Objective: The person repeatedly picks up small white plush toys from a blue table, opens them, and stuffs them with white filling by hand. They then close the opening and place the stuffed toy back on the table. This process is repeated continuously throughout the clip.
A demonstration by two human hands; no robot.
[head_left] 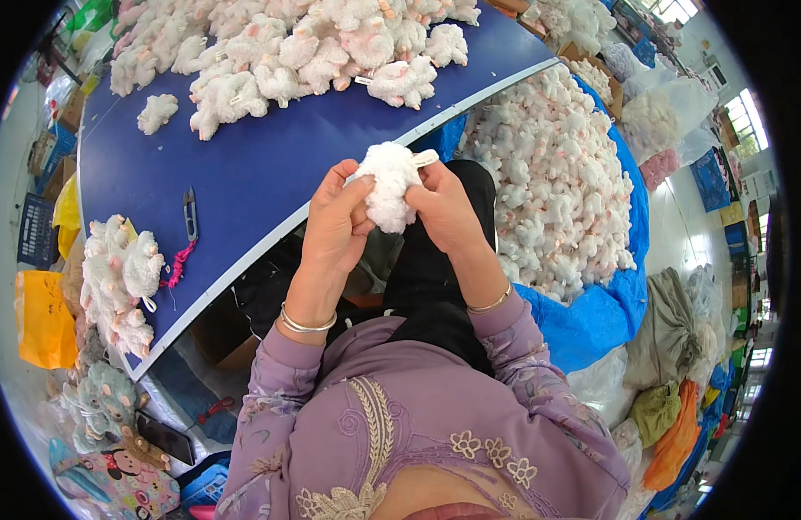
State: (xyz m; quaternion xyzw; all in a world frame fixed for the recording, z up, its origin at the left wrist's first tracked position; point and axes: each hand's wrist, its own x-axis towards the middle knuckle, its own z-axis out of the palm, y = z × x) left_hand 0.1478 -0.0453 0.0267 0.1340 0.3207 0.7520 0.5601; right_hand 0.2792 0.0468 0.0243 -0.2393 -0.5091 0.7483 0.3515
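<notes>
From my feed, the fingertips of both hands pinch into one fluffy white plush toy (pixel 390 185), held up between them just off the near edge of the blue table (pixel 262 169). My left hand (pixel 338 221) clasps its left flank, thumb pressed into the fleece and fingers curled behind. My right hand (pixel 444 211) grasps the right flank, and a small pale tag (pixel 425 159) sticks out of the toy just above that thumb. Each wrist wears a thin metal bangle, and lilac embroidered sleeves cover the forearms below.

The toy hangs over my lap, where dark fabric shows beneath it. On the table, well apart from the hands, a small pair of thread snips (pixel 190 213) lies with a pink cord beside it. Farther across the tabletop sprawls a heap of white and pink plush toys (pixel 288 52), with one lone toy (pixel 157 113) off to its left. A smaller cluster of plush toys (pixel 119 277) sits at the table's left end. To my right, a large mound of the same toys (pixel 552 173) fills a blue tarp (pixel 591 316) on the floor.
</notes>
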